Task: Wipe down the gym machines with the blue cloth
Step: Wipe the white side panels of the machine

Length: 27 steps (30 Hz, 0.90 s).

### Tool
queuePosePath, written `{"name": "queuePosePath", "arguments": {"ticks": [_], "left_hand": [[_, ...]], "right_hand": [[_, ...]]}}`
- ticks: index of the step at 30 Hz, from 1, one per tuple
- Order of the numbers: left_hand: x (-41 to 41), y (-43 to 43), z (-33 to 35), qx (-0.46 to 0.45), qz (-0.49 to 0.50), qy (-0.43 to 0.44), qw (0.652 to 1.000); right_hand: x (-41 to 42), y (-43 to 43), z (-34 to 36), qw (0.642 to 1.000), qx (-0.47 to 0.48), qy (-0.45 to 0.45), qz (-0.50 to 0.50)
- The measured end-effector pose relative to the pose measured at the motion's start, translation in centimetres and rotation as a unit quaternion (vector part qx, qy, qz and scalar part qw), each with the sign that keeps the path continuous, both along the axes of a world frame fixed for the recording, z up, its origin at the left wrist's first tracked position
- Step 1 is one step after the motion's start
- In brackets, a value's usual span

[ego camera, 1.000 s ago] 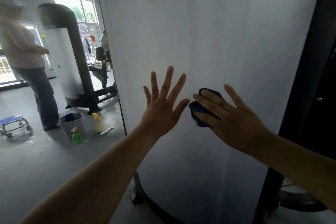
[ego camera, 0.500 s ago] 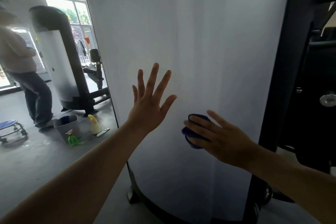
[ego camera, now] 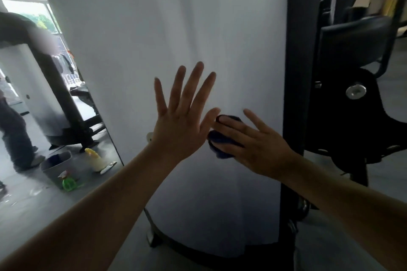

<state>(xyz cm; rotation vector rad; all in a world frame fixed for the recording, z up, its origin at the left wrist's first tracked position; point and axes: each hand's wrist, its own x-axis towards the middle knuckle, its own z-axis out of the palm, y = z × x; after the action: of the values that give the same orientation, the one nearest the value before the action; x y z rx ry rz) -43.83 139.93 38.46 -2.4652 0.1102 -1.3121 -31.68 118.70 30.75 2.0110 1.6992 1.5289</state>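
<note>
Fingers (ego camera: 234, 126) of the right hand (ego camera: 261, 149) lie straight, pressing the blue cloth (ego camera: 217, 148) and mostly hiding it, against the machine panel (ego camera: 220, 28). The left hand (ego camera: 178, 126) is spread and holds nothing.

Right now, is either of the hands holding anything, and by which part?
Right hand presses the bunched blue cloth against the white machine panel, straight fingers laid over its middle; no curled grip. Left hand holds nothing, fingers spread.

Smooth grey floor (ego camera: 33, 204) to my left, bright daylit window (ego camera: 26, 13) beyond, grey plastic bin (ego camera: 51, 170), green spray bottle (ego camera: 68, 183) beside it
</note>
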Motion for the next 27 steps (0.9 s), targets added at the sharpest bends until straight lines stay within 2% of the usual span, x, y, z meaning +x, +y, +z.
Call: {"name": "queuePosePath", "arguments": {"ticks": [4, 8, 14, 21, 23, 27], "left_hand": [[2.4, -1.6, 0.1, -0.016, 0.019, -0.007, 1.0], [3.2, -1.1, -0.5, -0.005, 0.034, -0.032, 0.999], [3.0, -1.9, -0.7, -0.006, 0.043, -0.035, 0.998], [2.4, -3.1, -0.6, -0.011, 0.05, -0.015, 0.999], [2.4, -4.3, -0.5, 0.032, 0.032, -0.014, 0.999], [3.9, -7.6, 0.2, 0.18, -0.056, -0.002, 0.982]], "right_hand": [[-0.5, -0.5, -3.6, 0.978, 0.18, 0.107, -0.011], [-0.8, -1.6, -9.7, 0.973, 0.182, 0.138, -0.037], [-1.5, 1.2, -4.0, 0.915, 0.346, 0.208, -0.023], [-3.6, 1.2, -15.3, 0.862, 0.37, 0.336, -0.078], [-3.1, 1.3, -13.1, 0.837, 0.413, 0.352, -0.073], [-1.9, 1.6, -6.0, 0.761, 0.518, 0.388, -0.039]]}}
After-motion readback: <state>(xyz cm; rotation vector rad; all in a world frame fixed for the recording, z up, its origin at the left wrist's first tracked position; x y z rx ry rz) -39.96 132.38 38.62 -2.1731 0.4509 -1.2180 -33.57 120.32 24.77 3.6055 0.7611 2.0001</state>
